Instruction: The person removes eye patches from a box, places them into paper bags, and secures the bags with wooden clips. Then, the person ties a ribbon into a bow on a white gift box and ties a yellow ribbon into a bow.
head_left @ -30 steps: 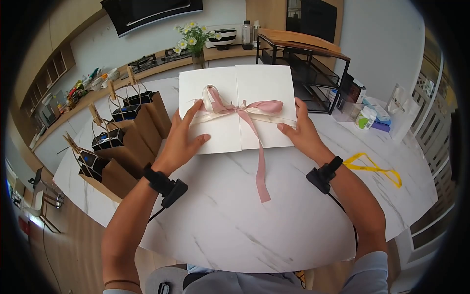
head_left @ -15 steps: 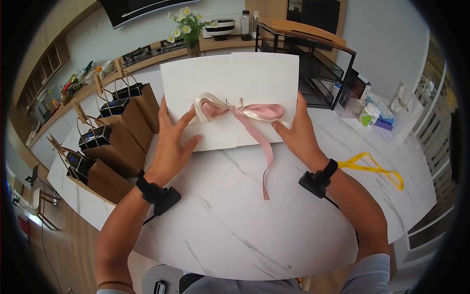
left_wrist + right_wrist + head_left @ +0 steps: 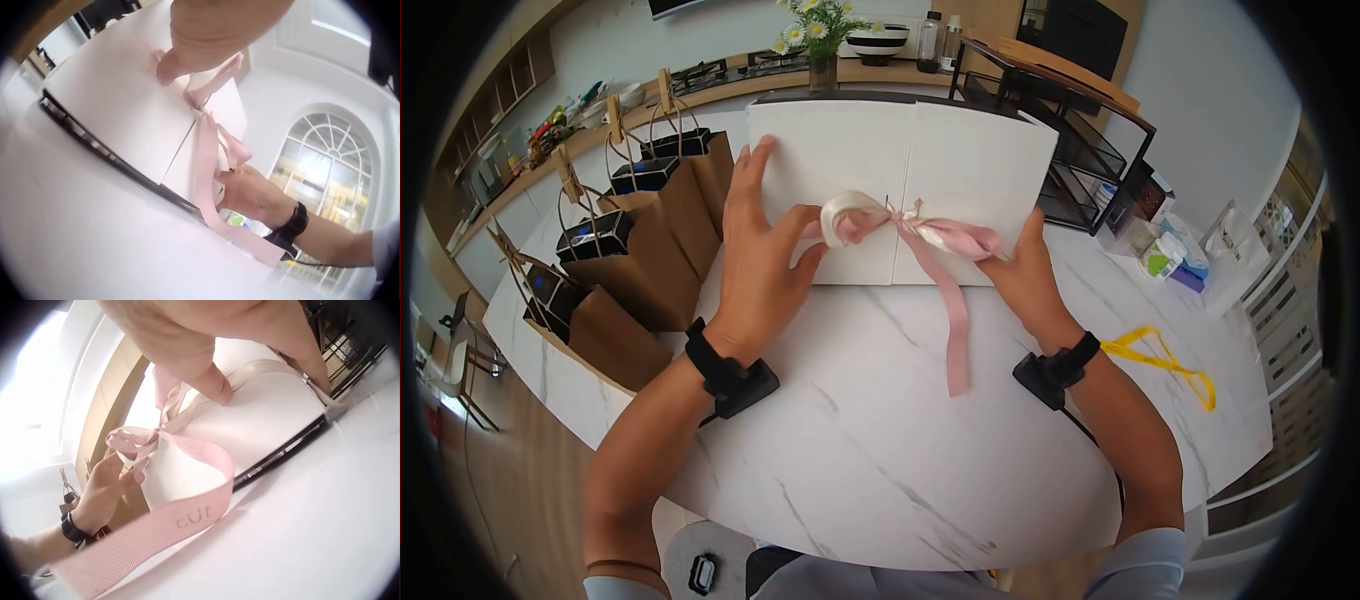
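A white gift box (image 3: pixel 840 150) with two front flaps stands tilted toward me on the table. A pink and cream ribbon (image 3: pixel 957 340) is tied in a bow across it, one pink tail hanging down onto the tabletop. My left hand (image 3: pixel 755 265) holds the box's left side, fingers spread along the edge, index finger and thumb on the front beside the bow's left loop. At the opposite side, my right hand (image 3: pixel 1035 285) grips the box, thumb on the front by the ribbon and fingers round the side, as the right wrist view shows. Dark edging (image 3: pixel 281 456) runs along the box's lower edge.
Several brown paper bags (image 3: pixel 625 275) with clothespins on their handles line the table's left. Behind on the right stands a black wire rack (image 3: pixel 1090 150). Small packages (image 3: pixel 1175 255) and a yellow lanyard (image 3: pixel 1160 355) lie at right. A vase of daisies (image 3: pixel 822 72) stands beyond the box.
The box has tilted so that its dark back edge shows at the top. My left hand's fingers have shifted up along the left edge. The head view has also shifted.
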`<state>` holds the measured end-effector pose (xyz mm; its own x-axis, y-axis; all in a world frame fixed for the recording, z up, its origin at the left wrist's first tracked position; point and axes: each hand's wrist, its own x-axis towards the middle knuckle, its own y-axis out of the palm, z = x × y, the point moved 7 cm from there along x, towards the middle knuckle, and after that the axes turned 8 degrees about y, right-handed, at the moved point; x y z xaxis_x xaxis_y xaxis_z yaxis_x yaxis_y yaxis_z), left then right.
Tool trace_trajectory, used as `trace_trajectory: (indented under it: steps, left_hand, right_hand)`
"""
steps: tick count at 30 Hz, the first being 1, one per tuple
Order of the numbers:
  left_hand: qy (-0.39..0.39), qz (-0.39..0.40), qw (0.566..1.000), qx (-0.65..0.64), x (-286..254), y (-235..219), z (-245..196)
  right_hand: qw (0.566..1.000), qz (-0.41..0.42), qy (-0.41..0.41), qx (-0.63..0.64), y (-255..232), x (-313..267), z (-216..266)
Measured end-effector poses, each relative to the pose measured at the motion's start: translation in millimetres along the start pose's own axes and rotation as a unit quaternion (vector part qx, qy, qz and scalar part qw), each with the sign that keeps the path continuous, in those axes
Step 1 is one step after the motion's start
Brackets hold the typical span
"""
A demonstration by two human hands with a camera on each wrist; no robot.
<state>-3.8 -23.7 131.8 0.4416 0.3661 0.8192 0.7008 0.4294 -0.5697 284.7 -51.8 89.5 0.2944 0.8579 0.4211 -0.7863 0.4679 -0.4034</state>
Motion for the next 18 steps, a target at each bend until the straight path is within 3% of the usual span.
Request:
trace_trajectory:
  steps: [3, 7, 10, 12, 14, 16, 18]
  left_hand:
    - [0.029, -0.003, 0.998, 0.06, 2.8, -0.7, -12.1]
    - [0.019, -0.006, 1.0, 0.013, 0.0, -4.3, -6.9]
    - [0.043, 0.051, 0.993, 0.1, -10.2, -20.3, -18.4]
    - [0.054, 0.101, 0.976, 0.185, -16.8, -25.9, -23.7]
    - [0.082, 0.1, 0.967, 0.22, -23.2, -27.3, -24.7]
    - [0.071, 0.175, 0.977, 0.102, -30.8, -8.6, -14.0]
    - [0.116, 0.136, 0.979, 0.094, -21.0, -11.2, -24.4]
  right_hand:
    - [0.999, 0.025, 0.019, 0.016, -0.3, -2.7, -3.3]
    - [0.999, 0.016, 0.034, -0.017, -2.0, -5.4, -5.1]
    - [0.999, 0.043, 0.01, -0.022, -4.7, -16.8, 1.3]
    - [0.985, 0.086, 0.133, 0.07, -9.3, -35.4, 3.6]
    - [0.987, 0.084, 0.137, 0.021, -17.8, -46.7, -4.3]
    - [0.987, 0.079, 0.136, -0.023, -25.4, -55.5, -6.4]
    - [0.986, -0.008, -0.008, -0.167, -41.7, -60.2, 24.2]
